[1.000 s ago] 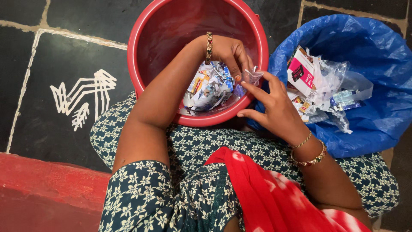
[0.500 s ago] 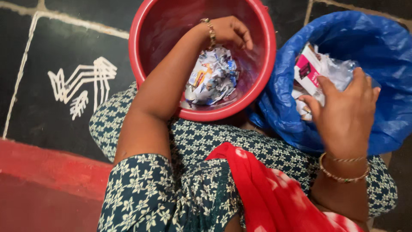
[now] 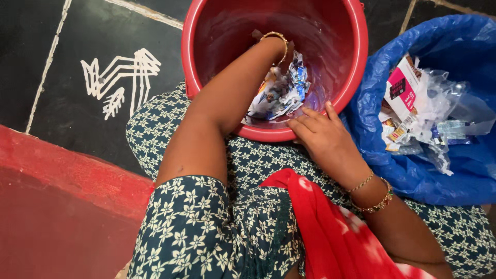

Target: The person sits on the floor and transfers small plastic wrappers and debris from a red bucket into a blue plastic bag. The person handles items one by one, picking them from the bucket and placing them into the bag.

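The person sits with a red plastic bucket [image 3: 356, 67] held against the lap, its near rim touching the patterned green dress [image 3: 206, 232]. The left hand [image 3: 276, 44] reaches down inside the bucket, wrist bent, with a gold bangle [image 3: 276, 37] at the wrist. The hand is largely hidden behind the wrist and the litter, so whether its grip is closed on anything cannot be told. Directly beside and below it lies a heap of crumpled wrappers [image 3: 281, 90], white with blue and orange print, resting on the bucket floor toward the near wall.

The right hand [image 3: 323, 137] lies on the bucket's near rim, palm down, fingers [image 3: 310, 116] extended and slightly spread over the edge. Its grip is open and holds nothing. Two bangles [image 3: 374, 194] sit on the right wrist.

To the right of the bucket, touching its outer wall, stands an open blue plastic bag [image 3: 429, 170]. Inside it lie a pink and white carton [image 3: 403, 90], clear plastic film [image 3: 439, 103] and small printed sachets, all loosely piled.

A red cloth [image 3: 330, 232] drapes over the lap below the right forearm. The floor [image 3: 51, 41] is of dark tiles with pale joints and bears a white chalk drawing [image 3: 121, 77] left of the bucket. A red painted step [image 3: 57, 206] runs along the lower left.
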